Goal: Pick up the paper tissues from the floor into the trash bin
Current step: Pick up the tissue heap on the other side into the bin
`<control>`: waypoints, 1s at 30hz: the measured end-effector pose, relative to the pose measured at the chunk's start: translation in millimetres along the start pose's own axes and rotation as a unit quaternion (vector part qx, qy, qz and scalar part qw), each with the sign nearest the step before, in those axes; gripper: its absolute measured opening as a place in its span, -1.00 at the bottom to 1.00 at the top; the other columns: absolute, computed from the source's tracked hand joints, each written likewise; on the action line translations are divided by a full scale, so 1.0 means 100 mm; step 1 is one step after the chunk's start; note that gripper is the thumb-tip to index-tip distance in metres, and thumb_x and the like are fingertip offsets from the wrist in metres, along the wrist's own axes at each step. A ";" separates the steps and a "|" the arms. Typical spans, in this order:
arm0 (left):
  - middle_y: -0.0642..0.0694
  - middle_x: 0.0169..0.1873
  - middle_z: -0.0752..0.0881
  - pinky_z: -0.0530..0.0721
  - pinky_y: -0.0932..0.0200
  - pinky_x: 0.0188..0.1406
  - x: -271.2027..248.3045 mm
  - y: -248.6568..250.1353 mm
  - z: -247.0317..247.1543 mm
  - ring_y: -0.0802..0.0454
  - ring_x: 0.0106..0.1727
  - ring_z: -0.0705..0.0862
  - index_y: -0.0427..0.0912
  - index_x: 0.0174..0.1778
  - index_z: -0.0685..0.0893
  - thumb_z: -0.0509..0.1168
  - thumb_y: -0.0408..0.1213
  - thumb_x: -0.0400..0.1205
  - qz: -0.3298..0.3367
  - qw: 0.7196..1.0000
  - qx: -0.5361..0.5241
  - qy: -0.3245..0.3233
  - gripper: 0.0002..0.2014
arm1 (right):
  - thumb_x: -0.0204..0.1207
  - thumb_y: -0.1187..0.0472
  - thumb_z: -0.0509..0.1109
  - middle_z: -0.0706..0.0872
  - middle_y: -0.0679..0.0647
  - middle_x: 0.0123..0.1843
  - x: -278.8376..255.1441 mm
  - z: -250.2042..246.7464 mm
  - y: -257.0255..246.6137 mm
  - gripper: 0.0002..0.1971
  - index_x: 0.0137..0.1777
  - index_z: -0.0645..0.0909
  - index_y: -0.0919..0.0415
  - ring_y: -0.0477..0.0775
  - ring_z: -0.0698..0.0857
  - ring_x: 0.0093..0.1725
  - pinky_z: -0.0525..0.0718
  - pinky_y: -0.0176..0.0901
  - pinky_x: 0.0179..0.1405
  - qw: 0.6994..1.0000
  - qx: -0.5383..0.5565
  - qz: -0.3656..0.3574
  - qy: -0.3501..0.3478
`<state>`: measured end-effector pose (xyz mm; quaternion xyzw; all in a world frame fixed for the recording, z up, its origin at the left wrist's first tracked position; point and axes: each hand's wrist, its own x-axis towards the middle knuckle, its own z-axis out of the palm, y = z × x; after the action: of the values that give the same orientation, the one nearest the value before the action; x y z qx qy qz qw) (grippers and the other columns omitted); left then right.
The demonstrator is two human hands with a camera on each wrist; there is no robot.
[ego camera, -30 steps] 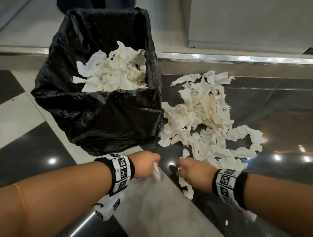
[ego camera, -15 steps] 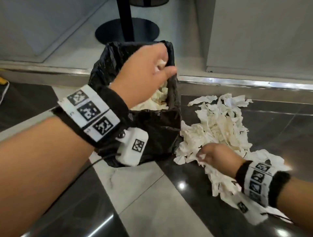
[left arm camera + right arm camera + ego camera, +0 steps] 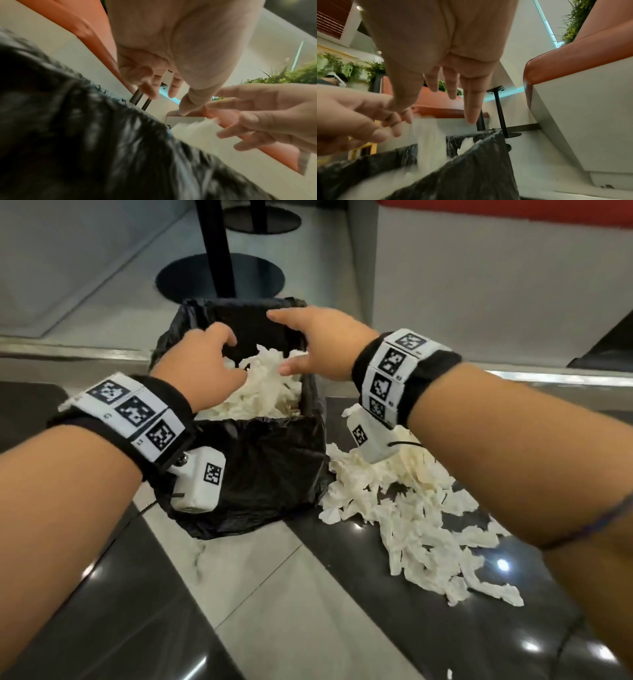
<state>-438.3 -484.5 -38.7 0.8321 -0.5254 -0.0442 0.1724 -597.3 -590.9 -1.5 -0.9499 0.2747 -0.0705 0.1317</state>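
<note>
The trash bin (image 3: 260, 474), lined with a black bag, stands on the floor and holds a heap of crumpled white tissues (image 3: 263, 395). Both hands hover over its mouth. My left hand (image 3: 205, 368) is at the bin's left side with loosely spread fingers and holds nothing. My right hand (image 3: 318, 344) is at the far right rim, fingers straight. Between the hands a blurred white tissue (image 3: 429, 142) drops into the bag; it also shows in the left wrist view (image 3: 193, 129). A large pile of tissues (image 3: 411, 515) lies on the dark floor tile to the right of the bin.
A black table post on a round base (image 3: 219, 275) stands behind the bin. A pale bench base (image 3: 479, 285) rises at the back right. A metal floor strip (image 3: 68, 354) runs behind the bin. Glossy dark and grey tiles lie in front.
My right hand has left the floor pile and risen over the bin. My left hand has dropped lower over the bin and spread its fingers. A tissue now falls between the hands.
</note>
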 end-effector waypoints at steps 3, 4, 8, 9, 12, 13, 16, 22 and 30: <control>-0.14 -0.08 0.67 0.53 0.01 -0.13 -0.25 -0.10 0.02 -0.13 -0.11 0.60 -0.07 0.11 0.49 0.31 -0.13 0.53 0.039 0.999 -0.029 0.004 -0.73 | 0.52 0.08 0.42 0.60 -0.05 0.36 -0.31 -0.04 0.27 -0.51 0.45 0.45 -0.09 -0.11 0.56 0.02 0.53 -0.20 0.14 0.998 0.027 0.019 0.053; -0.11 -0.17 0.67 0.51 0.02 -0.17 -0.34 -0.11 0.04 -0.13 -0.16 0.60 -0.06 0.04 0.47 0.30 -0.15 0.53 0.054 0.998 -0.025 0.000 -0.78 | 0.54 0.13 0.39 0.64 -0.05 0.25 -0.48 0.01 0.40 -0.62 0.36 0.55 -0.05 -0.11 0.54 -0.04 0.54 -0.18 0.08 0.999 0.011 0.033 0.042; -0.06 -0.36 0.62 0.51 0.03 -0.23 -0.56 0.04 0.12 -0.15 -0.25 0.58 -0.09 -0.05 0.48 0.28 -0.20 0.56 0.087 0.996 -0.008 -0.012 -0.86 | 0.59 0.15 0.31 0.69 -0.03 0.19 -1.42 0.78 1.03 -0.77 0.21 0.66 0.02 0.01 0.64 0.08 0.60 -0.07 0.24 0.954 -0.123 0.104 -0.253; -0.05 -0.38 0.61 0.52 0.02 -0.22 -0.58 0.11 0.15 -0.16 -0.25 0.58 -0.09 -0.05 0.48 0.27 -0.20 0.56 0.091 0.996 -0.011 -0.010 -0.88 | 0.56 0.10 0.36 0.63 0.01 0.29 -1.68 1.03 1.15 -0.69 0.30 0.59 -0.04 0.06 0.64 0.18 0.61 -0.02 0.27 0.929 -0.141 0.121 -0.320; 0.00 -0.47 0.55 0.60 -0.05 -0.24 -0.63 0.37 0.27 -0.12 -0.33 0.56 -0.05 -0.11 0.48 0.25 -0.19 0.56 0.128 0.991 -0.025 -0.016 -0.92 | 0.36 -0.02 0.54 0.24 0.08 0.56 -2.42 1.66 1.37 -0.24 0.52 0.25 -0.27 0.22 0.57 0.34 0.63 0.01 0.24 0.886 -0.131 0.172 -0.410; 0.01 -0.50 0.52 0.60 -0.05 -0.28 -0.66 0.47 0.33 -0.09 -0.36 0.55 -0.05 -0.13 0.47 0.25 -0.19 0.57 0.149 0.988 -0.025 -0.027 -0.93 | 0.35 0.00 0.54 0.14 0.10 0.60 -2.59 1.80 1.41 -0.20 0.53 0.21 -0.29 0.25 0.54 0.37 0.61 -0.01 0.26 0.879 -0.109 0.194 -0.422; 0.01 -0.50 0.51 0.57 -0.01 -0.36 -0.77 0.74 0.53 -0.05 -0.36 0.54 -0.03 -0.19 0.46 0.22 -0.17 0.57 0.207 0.975 -0.001 -0.075 -0.93 | 0.57 0.18 0.26 0.44 0.18 0.43 -2.77 1.98 1.47 -0.65 0.36 0.45 0.01 0.22 0.60 0.24 0.58 -0.17 0.09 0.900 -0.038 0.237 -0.363; 0.00 -0.16 0.55 0.52 0.09 -0.28 -1.09 1.08 1.31 -0.06 -0.14 0.59 -0.06 -0.12 0.49 0.12 -0.17 0.56 0.258 0.934 0.110 -0.222 -0.91 | 0.65 0.31 0.08 0.62 0.12 -0.15 -2.42 1.62 1.62 -0.86 0.10 0.46 0.19 0.05 0.59 -0.25 0.49 -0.21 -0.30 0.945 0.093 0.276 -0.146; -0.13 0.65 -0.20 0.29 -0.26 0.53 -1.02 1.30 2.48 -0.35 0.60 0.05 0.24 0.58 0.03 0.27 -0.22 0.55 0.103 0.936 0.100 -0.323 -0.25 | 0.60 -0.12 0.23 0.41 -0.05 -0.49 -2.39 1.08 1.57 -0.55 -0.46 0.37 0.10 -0.04 0.45 -0.45 0.41 -0.17 -0.38 0.905 0.277 0.320 0.048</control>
<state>-658.5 -504.1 -238.6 0.7275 -0.6370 -0.2398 -0.0865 -854.6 -566.8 -164.7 -0.7316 0.5391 -0.1437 0.3917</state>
